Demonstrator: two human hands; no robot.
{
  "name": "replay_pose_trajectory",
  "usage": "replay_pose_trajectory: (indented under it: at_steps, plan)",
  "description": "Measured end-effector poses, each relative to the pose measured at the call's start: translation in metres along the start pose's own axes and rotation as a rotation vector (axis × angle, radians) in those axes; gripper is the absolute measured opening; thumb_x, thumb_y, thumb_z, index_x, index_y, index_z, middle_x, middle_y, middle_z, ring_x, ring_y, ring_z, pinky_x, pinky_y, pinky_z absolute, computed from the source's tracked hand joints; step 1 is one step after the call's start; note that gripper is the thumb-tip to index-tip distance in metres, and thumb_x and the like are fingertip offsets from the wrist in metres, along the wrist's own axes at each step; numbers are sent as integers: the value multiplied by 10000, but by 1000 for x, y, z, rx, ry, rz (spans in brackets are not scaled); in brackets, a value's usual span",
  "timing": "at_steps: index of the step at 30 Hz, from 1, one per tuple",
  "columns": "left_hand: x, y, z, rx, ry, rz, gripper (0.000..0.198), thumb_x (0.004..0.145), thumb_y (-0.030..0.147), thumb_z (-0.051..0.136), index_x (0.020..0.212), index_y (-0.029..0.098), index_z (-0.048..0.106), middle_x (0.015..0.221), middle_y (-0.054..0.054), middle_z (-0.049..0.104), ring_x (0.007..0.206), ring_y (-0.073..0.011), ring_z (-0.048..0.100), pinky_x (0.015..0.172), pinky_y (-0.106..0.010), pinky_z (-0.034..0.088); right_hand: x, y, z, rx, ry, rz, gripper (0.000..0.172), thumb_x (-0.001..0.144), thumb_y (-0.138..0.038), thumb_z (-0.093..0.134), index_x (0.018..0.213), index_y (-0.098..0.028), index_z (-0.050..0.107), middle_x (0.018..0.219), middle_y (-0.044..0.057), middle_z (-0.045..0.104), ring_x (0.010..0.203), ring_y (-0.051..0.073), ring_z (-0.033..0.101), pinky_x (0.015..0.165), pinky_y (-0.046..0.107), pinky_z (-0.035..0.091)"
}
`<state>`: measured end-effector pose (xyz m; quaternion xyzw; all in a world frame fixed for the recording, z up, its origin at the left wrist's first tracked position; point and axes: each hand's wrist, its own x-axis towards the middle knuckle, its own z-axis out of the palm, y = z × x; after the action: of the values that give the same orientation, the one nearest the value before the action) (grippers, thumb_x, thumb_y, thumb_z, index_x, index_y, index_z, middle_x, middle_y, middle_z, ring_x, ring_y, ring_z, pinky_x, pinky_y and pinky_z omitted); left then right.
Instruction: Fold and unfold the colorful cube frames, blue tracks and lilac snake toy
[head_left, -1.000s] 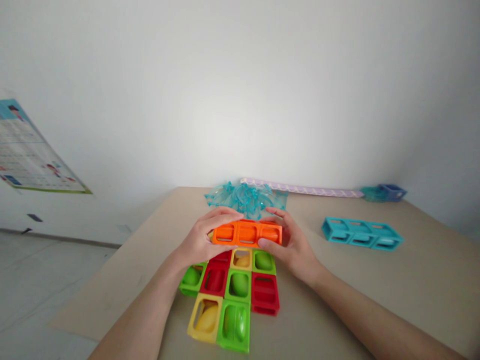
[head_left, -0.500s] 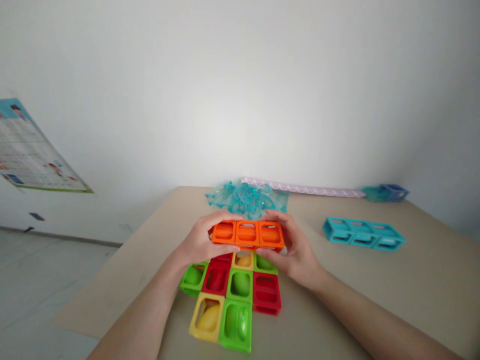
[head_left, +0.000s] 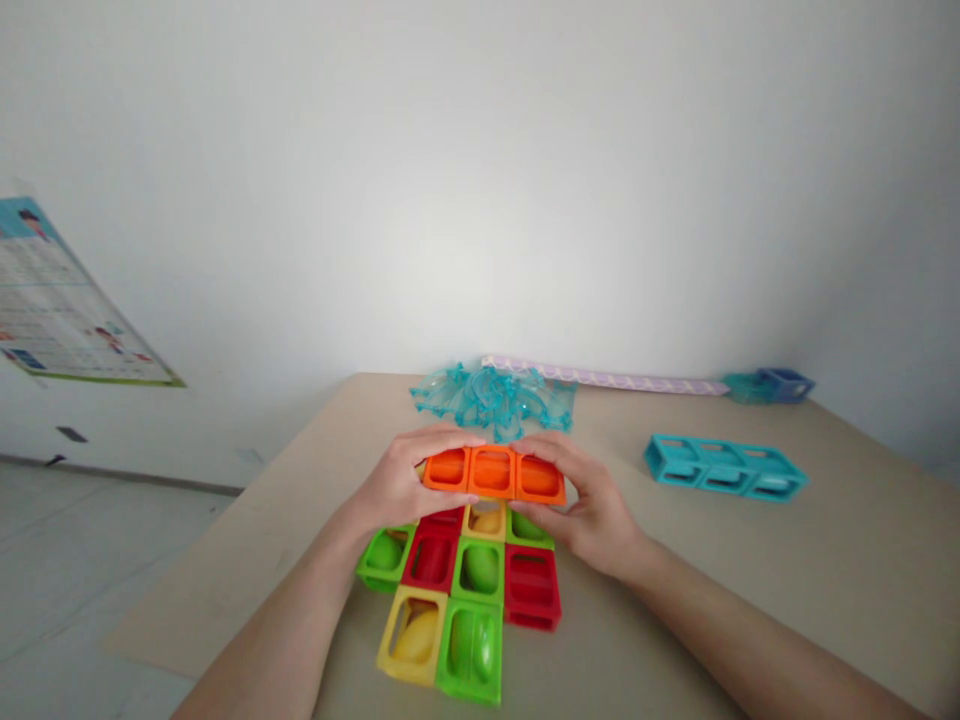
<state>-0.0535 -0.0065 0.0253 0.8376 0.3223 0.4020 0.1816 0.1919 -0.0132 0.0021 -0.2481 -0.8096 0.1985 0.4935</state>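
An orange three-cell block (head_left: 493, 473) is held between both hands, just above the far end of a flat cluster of green, red and yellow cell blocks (head_left: 465, 590) lying on the table. My left hand (head_left: 401, 485) grips the orange block's left end, thumb in front and fingers curled over the back. My right hand (head_left: 585, 495) clasps its right end the same way. Whether the orange block touches the cluster below it is unclear.
A crumpled clear blue plastic bag (head_left: 496, 396) lies just behind the hands. A turquoise three-cell block (head_left: 724, 467) sits at the right, a long lilac strip (head_left: 607, 379) and small blue pieces (head_left: 772, 384) by the wall. The beige table (head_left: 840, 570) ends at left above the floor.
The orange block has tipped and settled slightly lower toward the cluster, with both hands' fingers closing more over its top. The other blocks stayed put.
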Motion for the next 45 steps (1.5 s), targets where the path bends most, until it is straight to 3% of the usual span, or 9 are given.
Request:
replay_pose_trajectory:
  at_steps: [8,15,20,26,29,32,35,39,45]
  plan:
    - [0,1,-2,-8,-18,19,498,681,278,786,1149,191,641,1066,-79,683,951,-196,650,881,-302,503,0,-5,-3,-34,-7,-93,519,807,-201,692,1288,-285,518,1152,85,598,1051,235,581,891,389,498]
    - [1,3,-1,33,-3,26,496,682,297,788,1143,193,638,1077,-78,692,958,-195,652,896,-305,505,0,-3,-4,-80,-10,-31,499,799,-254,700,1262,-264,517,1126,83,599,1026,233,584,882,374,490]
    - [1,3,0,31,-20,35,484,688,291,785,1140,200,638,1092,-81,690,999,-209,642,930,-327,494,3,-9,-4,-352,-71,-116,493,828,-308,649,1288,-211,499,1148,119,573,1050,264,543,918,451,442]
    - [-2,-4,2,-283,2,-63,679,704,323,764,1321,228,495,1289,-113,574,1137,-263,575,969,-374,470,7,-19,-9,-554,-49,-138,453,826,-226,603,1264,-168,501,1149,115,593,1055,268,532,993,503,345]
    - [-3,-11,2,-405,32,-87,665,788,359,673,1387,231,415,1292,-127,559,1094,-253,589,917,-373,492,4,-24,-29,-563,84,-53,424,839,-227,586,1252,-178,504,1183,118,578,1083,268,528,949,449,399]
    - [-2,-15,1,-291,-35,-135,453,831,310,631,1268,219,554,1195,-109,614,995,-214,620,870,-335,502,-9,-30,-60,-598,136,48,388,854,-249,572,1232,-187,509,1185,119,573,1075,270,539,904,421,436]
    - [0,-15,1,-130,-128,-135,261,831,304,631,1064,200,682,1082,-83,664,955,-202,629,866,-312,496,-38,-35,-94,-725,31,108,379,854,-246,557,1226,-192,508,1165,120,586,1061,284,544,901,445,427]
    - [0,-15,1,-89,-146,-157,224,846,323,605,1008,196,695,1019,-62,691,918,-186,641,843,-282,499,-89,-32,-133,-853,-189,171,392,830,-214,551,1219,-201,504,1161,116,603,1079,293,545,923,471,407]
    - [0,-16,2,-66,-155,-164,211,837,338,609,962,199,707,982,-49,708,895,-183,651,822,-261,501,-136,-20,-172,-922,-221,276,371,858,-259,504,1221,-184,511,1163,132,617,1104,284,556,951,473,419]
